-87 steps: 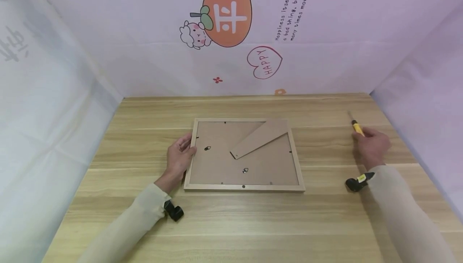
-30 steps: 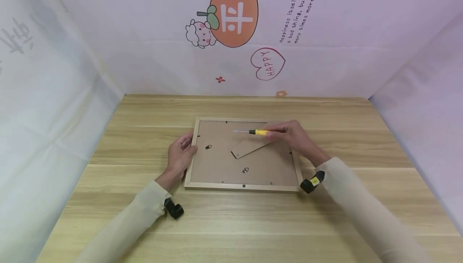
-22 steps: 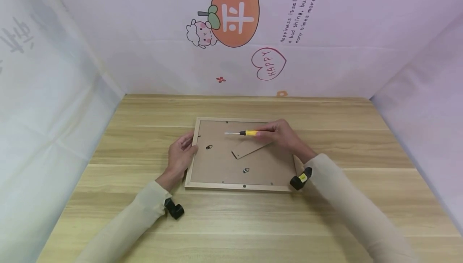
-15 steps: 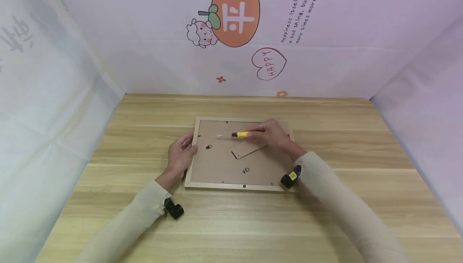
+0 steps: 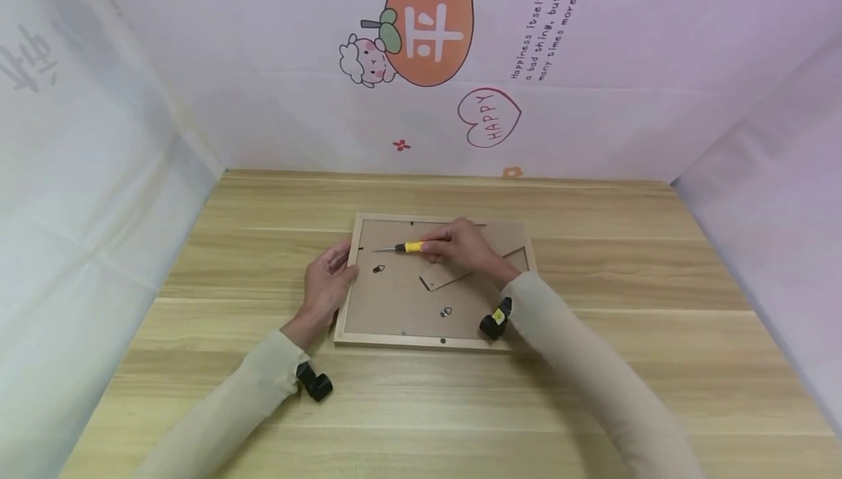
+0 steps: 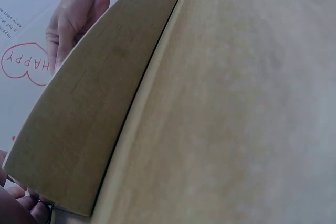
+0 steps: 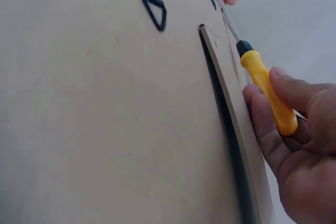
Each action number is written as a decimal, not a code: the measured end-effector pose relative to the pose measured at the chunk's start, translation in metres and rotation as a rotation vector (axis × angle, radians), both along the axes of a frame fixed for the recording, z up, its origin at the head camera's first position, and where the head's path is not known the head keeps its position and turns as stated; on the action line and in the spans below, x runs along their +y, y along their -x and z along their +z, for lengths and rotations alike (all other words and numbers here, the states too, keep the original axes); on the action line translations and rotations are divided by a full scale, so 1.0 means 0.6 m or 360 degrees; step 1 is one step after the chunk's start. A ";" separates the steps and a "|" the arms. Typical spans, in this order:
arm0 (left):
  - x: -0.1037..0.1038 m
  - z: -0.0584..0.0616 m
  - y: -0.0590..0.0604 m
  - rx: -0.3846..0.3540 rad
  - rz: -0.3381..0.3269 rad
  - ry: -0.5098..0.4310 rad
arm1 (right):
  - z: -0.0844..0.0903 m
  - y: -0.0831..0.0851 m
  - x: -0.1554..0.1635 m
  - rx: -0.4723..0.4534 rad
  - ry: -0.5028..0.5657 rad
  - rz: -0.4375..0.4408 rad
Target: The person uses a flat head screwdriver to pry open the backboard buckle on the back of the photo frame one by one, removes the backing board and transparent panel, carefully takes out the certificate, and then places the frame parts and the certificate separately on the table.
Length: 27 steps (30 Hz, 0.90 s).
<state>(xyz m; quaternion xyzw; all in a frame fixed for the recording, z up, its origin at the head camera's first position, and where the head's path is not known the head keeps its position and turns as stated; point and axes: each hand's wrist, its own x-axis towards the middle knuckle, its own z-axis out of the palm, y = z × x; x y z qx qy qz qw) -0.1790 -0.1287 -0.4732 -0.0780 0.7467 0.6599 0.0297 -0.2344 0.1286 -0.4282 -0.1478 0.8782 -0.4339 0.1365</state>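
A wooden picture frame lies face down on the table, its brown backing board up. My left hand grips the frame's left side, thumb on the upper edge; in the left wrist view its fingers are partly cut off. Above the board, my right hand holds a yellow-handled screwdriver between thumb and fingers. The shaft points left, towards a small black tab at the frame's left inner edge, a short way off. In the right wrist view the screwdriver handle sits beside the stand leg.
The flat stand leg lies slantwise on the board, partly under my right hand. Two hanging rings, one left and one lower, are fixed to it. More small tabs line the inner edge. Printed white cloth walls the wooden table.
My right hand has brought the screwdriver from the table's right side over the frame and on leftwards, its tip nearing the left edge. My left hand keeps its place on the frame.
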 end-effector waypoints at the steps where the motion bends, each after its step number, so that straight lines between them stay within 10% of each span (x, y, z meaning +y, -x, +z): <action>1: 0.000 0.000 0.000 -0.0002 -0.0001 -0.0004 | 0.000 0.001 -0.003 -0.0005 0.0000 -0.0003; 27: 0.001 0.001 -0.005 0.0008 0.0014 0.0002 | -0.017 0.005 -0.020 0.0153 -0.0134 -0.0051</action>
